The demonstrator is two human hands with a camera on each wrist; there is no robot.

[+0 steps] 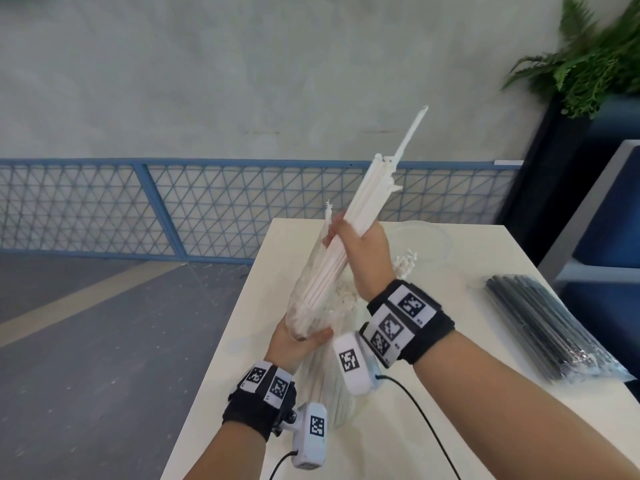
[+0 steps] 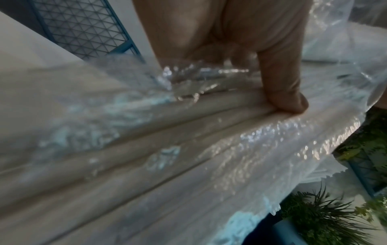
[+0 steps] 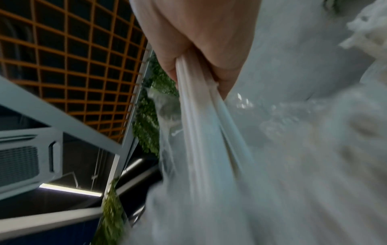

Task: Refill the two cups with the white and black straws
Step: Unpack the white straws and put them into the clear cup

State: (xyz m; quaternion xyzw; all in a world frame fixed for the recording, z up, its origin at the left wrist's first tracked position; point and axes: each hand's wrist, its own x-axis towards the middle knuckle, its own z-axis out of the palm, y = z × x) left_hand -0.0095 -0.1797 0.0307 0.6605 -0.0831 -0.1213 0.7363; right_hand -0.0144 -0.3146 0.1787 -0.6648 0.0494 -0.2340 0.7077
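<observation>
My right hand (image 1: 356, 244) grips a bundle of white straws (image 1: 374, 188) that slants up and to the right, half out of a clear plastic bag (image 1: 311, 282). My left hand (image 1: 298, 341) holds the bag's lower end, above the table's left part. In the left wrist view my thumb (image 2: 282, 79) presses the clear plastic bag (image 2: 251, 149) against the straws inside. The right wrist view shows my fingers (image 3: 209, 41) curled round the white straws (image 3: 194, 124). A sealed pack of black straws (image 1: 550, 327) lies on the table at the right. A clear cup (image 1: 426, 244) with white straws stands behind my right hand.
The white table (image 1: 467, 393) has its left edge just below my left wrist, with grey floor beyond. A blue mesh railing (image 1: 138, 202) runs behind. A dark planter with a fern (image 1: 588, 64) and a blue chair (image 1: 609, 220) stand at the right.
</observation>
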